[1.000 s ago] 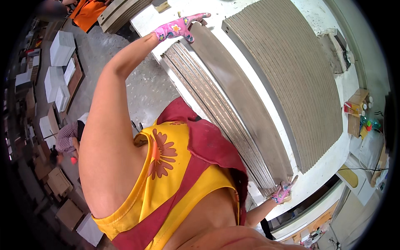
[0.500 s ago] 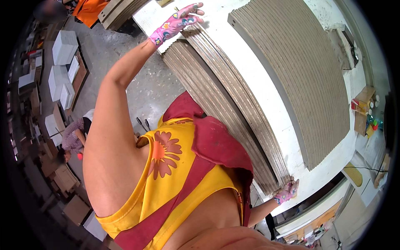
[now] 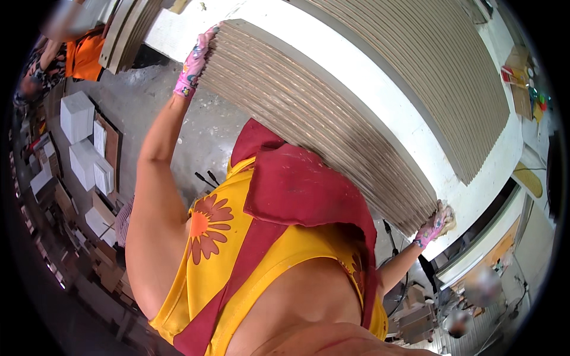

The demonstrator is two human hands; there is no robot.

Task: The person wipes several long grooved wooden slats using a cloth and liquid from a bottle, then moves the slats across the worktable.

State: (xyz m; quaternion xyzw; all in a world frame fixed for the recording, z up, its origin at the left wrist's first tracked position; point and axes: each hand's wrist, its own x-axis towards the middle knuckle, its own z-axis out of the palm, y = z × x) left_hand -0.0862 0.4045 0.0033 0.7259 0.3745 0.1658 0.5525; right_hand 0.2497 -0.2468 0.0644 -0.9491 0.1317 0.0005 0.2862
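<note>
A long row of grey-brown board strips (image 3: 320, 113), standing side by side with their edges up, lies along the near side of a white table (image 3: 368, 77). My left hand (image 3: 196, 62), in a pink patterned glove, is closed against the left end of this row. At the opposite end my right hand (image 3: 435, 225), gloved alike, presses its curled fingers on the strip ends. The row sits between both hands, its near edge by my dark red apron (image 3: 303, 184). Some fingertips are hidden behind the strips.
A second, wider row of similar strips (image 3: 427, 65) lies farther back on the table. More boards (image 3: 127, 35) rest at the far left corner, near an orange cloth (image 3: 85, 56). White stacked blocks (image 3: 77, 115) stand on the floor at left. A small cardboard box (image 3: 519, 98) sits at right.
The two near groups of strips, parted by a dark gap before, now form one row. My left hand has come from above the table onto the row's end. The view has shifted.
</note>
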